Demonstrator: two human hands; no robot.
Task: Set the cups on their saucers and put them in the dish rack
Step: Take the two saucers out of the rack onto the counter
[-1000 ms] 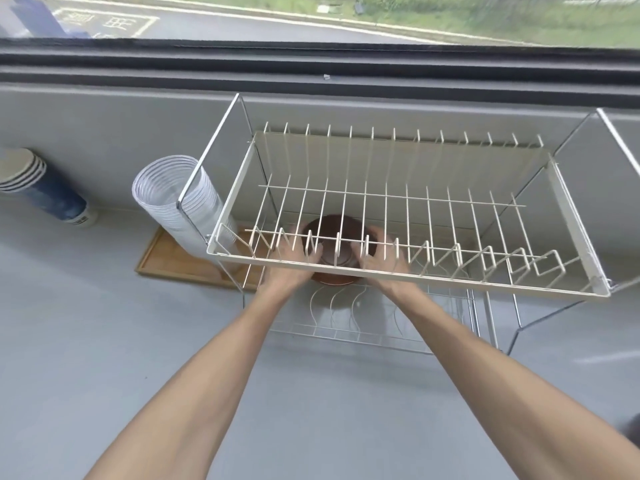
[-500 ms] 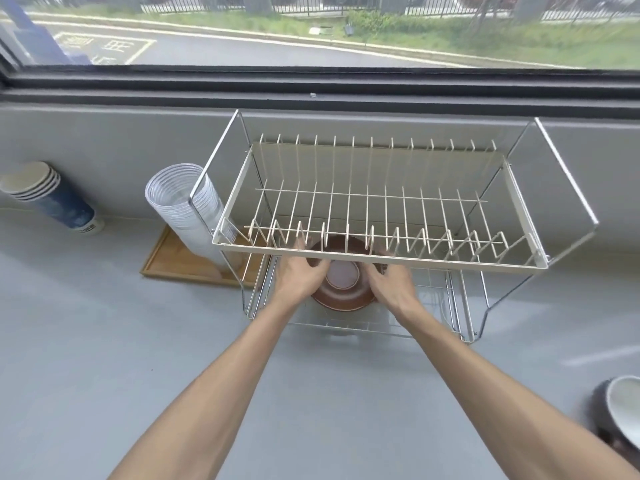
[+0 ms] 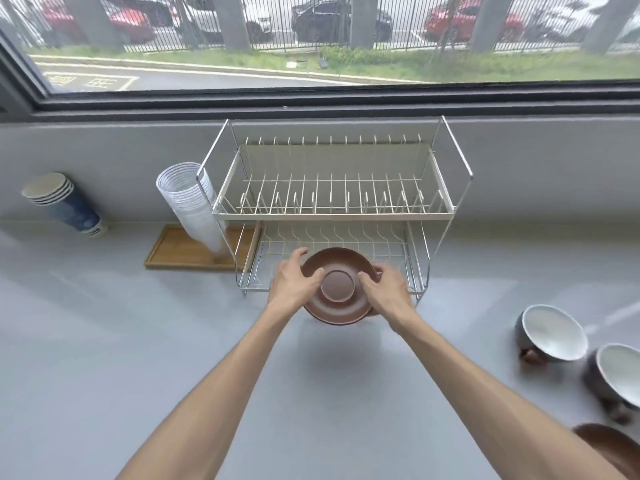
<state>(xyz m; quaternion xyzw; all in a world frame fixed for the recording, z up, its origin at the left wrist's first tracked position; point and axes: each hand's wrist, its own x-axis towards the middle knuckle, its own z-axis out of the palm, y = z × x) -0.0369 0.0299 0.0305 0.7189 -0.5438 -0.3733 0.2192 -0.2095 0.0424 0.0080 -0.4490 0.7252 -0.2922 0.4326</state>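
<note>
I hold a brown saucer point(image 3: 341, 308) with both hands, tilted so its face and round centre ring point at me. My left hand point(image 3: 294, 284) grips its left rim and my right hand point(image 3: 384, 291) its right rim. The saucer hovers at the front edge of the lower tier of the two-tier wire dish rack point(image 3: 332, 213). No cup shows on it. Two dark cups with white insides, one point(image 3: 554, 332) nearer the rack and the other point(image 3: 620, 374) closer to me, lie on the grey counter at the right. Another brown saucer point(image 3: 609, 445) peeks in at the bottom right.
A tilted stack of clear plastic cups point(image 3: 188, 202) leans over a wooden tray point(image 3: 183, 252) just left of the rack. Stacked paper cups point(image 3: 59, 199) lie at the far left against the wall. The rack's upper tier holds nothing. A window sill runs behind it.
The saucer and both hands have come from under the upper tier out to the rack's front edge. The view has pulled back and up, bringing the two cups at the right into sight.
</note>
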